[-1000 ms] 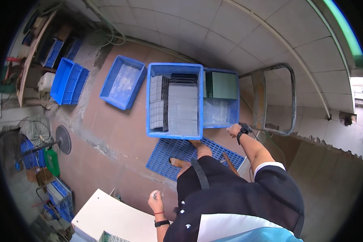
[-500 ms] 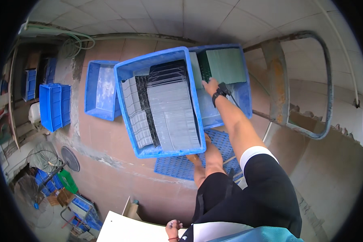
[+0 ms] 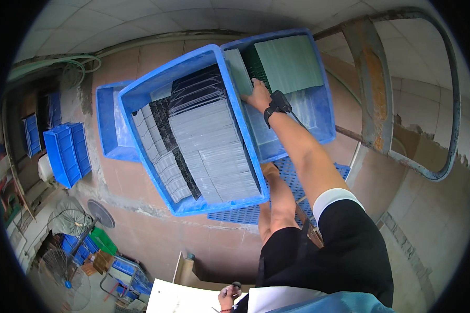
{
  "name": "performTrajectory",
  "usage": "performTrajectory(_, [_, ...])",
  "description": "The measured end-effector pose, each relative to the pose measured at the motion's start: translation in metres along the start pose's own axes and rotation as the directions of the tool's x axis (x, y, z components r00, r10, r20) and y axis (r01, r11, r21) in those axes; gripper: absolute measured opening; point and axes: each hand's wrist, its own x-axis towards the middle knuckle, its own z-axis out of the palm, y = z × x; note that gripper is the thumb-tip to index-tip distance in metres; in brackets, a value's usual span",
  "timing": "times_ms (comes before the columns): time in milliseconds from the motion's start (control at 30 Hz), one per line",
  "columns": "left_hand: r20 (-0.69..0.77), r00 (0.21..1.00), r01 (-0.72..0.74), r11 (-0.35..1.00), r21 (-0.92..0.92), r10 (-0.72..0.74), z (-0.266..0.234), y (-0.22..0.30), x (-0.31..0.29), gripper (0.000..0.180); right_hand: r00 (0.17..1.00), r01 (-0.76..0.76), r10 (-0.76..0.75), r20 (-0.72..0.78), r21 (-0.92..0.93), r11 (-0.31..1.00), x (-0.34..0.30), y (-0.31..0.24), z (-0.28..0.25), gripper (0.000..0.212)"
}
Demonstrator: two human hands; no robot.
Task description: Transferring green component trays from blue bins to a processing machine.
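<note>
My right hand (image 3: pixel 258 97) reaches into the right blue bin (image 3: pixel 326 117). Its fingers and thumb close on the lower end of a narrow stack of pale green sheets (image 3: pixel 237 70), beside a dark green gap. A wider stack of pale green sheets (image 3: pixel 290 65) stands right of that gap. Low in view, my left hand (image 3: pixel 227 298) is held near the pale board, its fingers curled on a small dark thing (image 3: pixel 237 285) too small to name. A tilted blue bin (image 3: pixel 216 205) in the middle holds rows of grey sheets (image 3: pixel 211 151) and black pieces (image 3: pixel 196 91).
Another blue bin (image 3: pixel 105 130) lies partly behind the middle one. A blue slatted mat (image 3: pixel 227 215) is under my feet. A rusty metal frame (image 3: pixel 371 83) stands at right. Stacked blue crates (image 3: pixel 68 155), fans (image 3: pixel 100 213) and a pale board (image 3: pixel 180 300) are around.
The view has shifted, and the bins sit further apart in it. My right hand has moved down and left onto the narrow stack's end. A small dark thing now shows at my left fingertips.
</note>
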Motion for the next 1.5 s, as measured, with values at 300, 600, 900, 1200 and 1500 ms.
performTrajectory(300, [-0.028,0.999,-0.035,0.999,-0.003,0.035,0.008,0.020,-0.007,0.018,0.998,-0.051,0.046,0.037,0.149,0.988,0.011,0.027,0.003,0.073])
performTrajectory(600, [0.082,0.996,-0.038,0.999,-0.009,0.039,0.022,0.021,-0.005,0.020,0.996,-0.076,0.081,-0.038,0.107,0.991,0.014,0.029,-0.001,0.067])
performTrajectory(900, [0.072,0.997,-0.029,1.000,0.010,0.028,0.014,0.015,-0.001,0.019,0.976,-0.204,0.199,-0.085,-0.063,0.977,0.009,0.009,-0.001,0.063])
performTrajectory(1200, [0.079,0.997,-0.023,0.999,-0.044,0.027,0.014,-0.002,0.001,0.021,0.940,-0.338,0.330,0.090,0.100,0.936,-0.097,0.074,0.020,0.056])
performTrajectory(1500, [0.071,0.994,-0.084,0.995,-0.060,0.088,0.036,0.017,-0.004,0.021,0.946,-0.317,0.319,-0.063,0.030,0.948,-0.114,0.077,0.025,0.067])
